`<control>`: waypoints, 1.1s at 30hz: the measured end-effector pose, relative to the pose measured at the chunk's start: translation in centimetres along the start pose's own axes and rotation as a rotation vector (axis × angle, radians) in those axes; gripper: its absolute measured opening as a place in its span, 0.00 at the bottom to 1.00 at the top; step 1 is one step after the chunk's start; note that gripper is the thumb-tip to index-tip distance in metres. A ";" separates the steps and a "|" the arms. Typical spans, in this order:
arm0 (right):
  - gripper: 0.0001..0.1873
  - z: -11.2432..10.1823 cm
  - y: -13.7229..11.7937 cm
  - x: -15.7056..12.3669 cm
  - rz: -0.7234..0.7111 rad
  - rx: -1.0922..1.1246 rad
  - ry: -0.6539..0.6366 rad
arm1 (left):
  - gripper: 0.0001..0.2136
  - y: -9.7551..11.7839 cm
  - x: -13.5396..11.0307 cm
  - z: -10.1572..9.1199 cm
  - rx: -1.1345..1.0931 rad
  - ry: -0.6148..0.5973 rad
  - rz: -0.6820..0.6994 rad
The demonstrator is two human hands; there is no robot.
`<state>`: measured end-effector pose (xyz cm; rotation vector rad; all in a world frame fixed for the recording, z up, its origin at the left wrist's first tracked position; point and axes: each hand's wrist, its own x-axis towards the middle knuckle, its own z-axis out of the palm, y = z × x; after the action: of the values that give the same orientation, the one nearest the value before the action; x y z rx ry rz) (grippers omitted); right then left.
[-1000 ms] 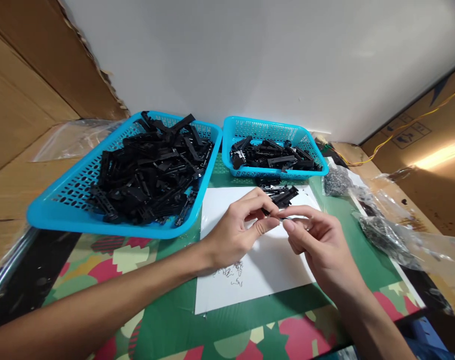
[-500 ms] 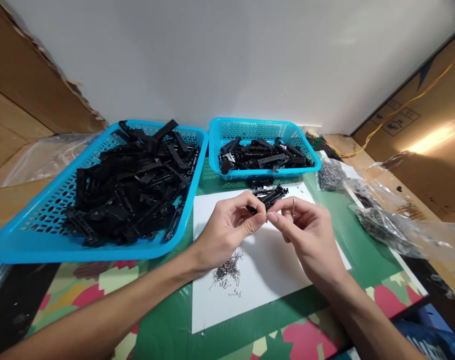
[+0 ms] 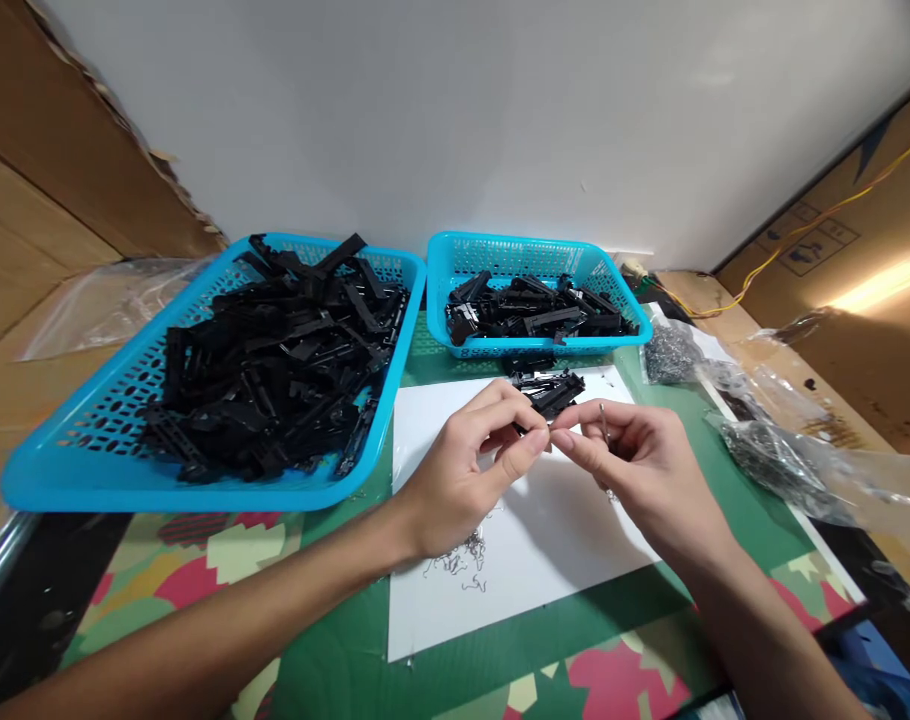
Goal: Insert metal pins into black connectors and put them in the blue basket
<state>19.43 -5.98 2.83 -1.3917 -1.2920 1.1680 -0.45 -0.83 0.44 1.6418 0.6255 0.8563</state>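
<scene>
My left hand (image 3: 474,465) is closed, thumb and index finger pinched over a black plastic part (image 3: 518,429) mostly hidden by the fingers. Its fingertips meet those of my right hand (image 3: 646,465), which is also pinched. Whatever lies between the touching tips is too small to make out. A thin metal piece (image 3: 603,424) sticks up between the right fingers. Just beyond the hands, a small pile of black plastic parts (image 3: 564,393) lies on a white sheet (image 3: 440,625). Small bent wire clips (image 3: 462,562) are heaped on the sheet below my left wrist.
A large blue basket (image 3: 200,497) of black parts stands at left, a smaller blue basket (image 3: 530,347) of similar parts at the back. Clear bags of small metal pieces (image 3: 770,455) lie at right. A white wall (image 3: 425,120) rises behind; cardboard (image 3: 837,260) flanks the right side.
The view has shifted slightly. Both hands have moved a little to the right over the sheet, still fingertip to fingertip. The metal piece in the right fingers has changed its tilt.
</scene>
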 end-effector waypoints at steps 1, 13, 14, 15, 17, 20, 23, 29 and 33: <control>0.11 0.2 0.0 -0.1 -0.013 -0.004 0.020 | 0.09 0.0 0.0 0.0 0.018 0.010 0.005; 0.10 0.9 0.1 -0.2 -0.061 0.040 0.093 | 0.08 -0.3 -0.1 0.3 0.118 0.094 0.031; 0.10 0.9 0.2 -0.2 -0.067 0.031 0.090 | 0.08 -0.3 -0.1 0.2 0.123 0.088 0.024; 0.10 0.8 0.2 -0.2 -0.074 0.016 0.089 | 0.09 -0.2 -0.1 0.2 0.127 0.080 0.016; 0.11 0.6 0.2 -0.3 -0.085 -0.023 0.092 | 0.10 -0.2 0.0 0.0 0.132 0.058 0.004; 0.10 0.3 0.0 -0.5 -0.136 -0.108 0.140 | 0.16 0.0 -0.1 -0.2 0.109 0.048 0.010; 0.05 -0.1 -0.1 -0.4 -0.326 -0.298 0.253 | 0.17 -0.2 -0.1 -0.3 0.079 0.052 0.025; 0.06 -0.2 0.2 0.2 -0.808 -0.682 0.327 | 0.07 -1.2 -0.3 0.3 -0.037 0.130 0.048; 0.07 0.0 0.5 0.5 -0.904 -0.722 0.270 | 0.13 -1.4 -0.2 0.6 -0.046 0.184 0.088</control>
<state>19.50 -5.54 2.30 -1.1235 -1.9210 -0.1146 -0.07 -1.00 -1.07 1.5689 0.6593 1.0874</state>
